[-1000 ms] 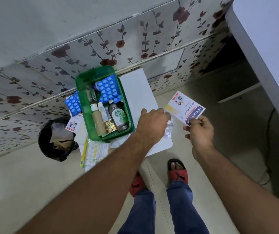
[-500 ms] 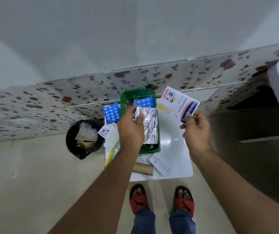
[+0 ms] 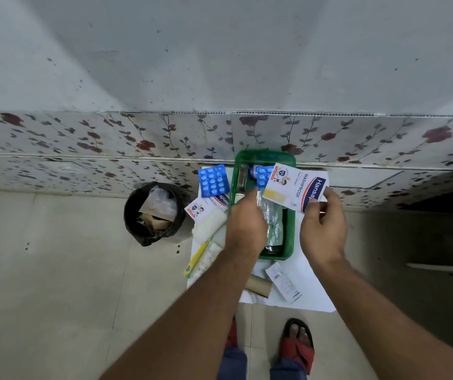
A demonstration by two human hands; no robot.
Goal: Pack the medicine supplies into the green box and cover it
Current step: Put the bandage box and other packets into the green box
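Observation:
The green box (image 3: 290, 237) stands on a small white table (image 3: 310, 286) against the wall, holding bottles and a blue pill strip (image 3: 263, 175). My left hand (image 3: 247, 226) is over the box's left side, holding a silver foil blister strip (image 3: 273, 218) down inside it. My right hand (image 3: 322, 223) pinches a white Hansaplast plaster packet (image 3: 296, 187) above the box's right rim. Another blue pill strip (image 3: 214, 180) and a second plaster packet (image 3: 206, 205) lie left of the box.
A black waste bin (image 3: 152, 212) with paper scraps stands on the floor left of the table. A white roll (image 3: 209, 227), a yellow-edged packet (image 3: 202, 259), a cardboard tube (image 3: 258, 285) and a white sachet (image 3: 284, 282) lie around the box. My feet in red sandals are below.
My left hand picked the silver strip off the table, carried it over the box and has lowered it inside. My right hand has brought the plaster packet closer over the box.

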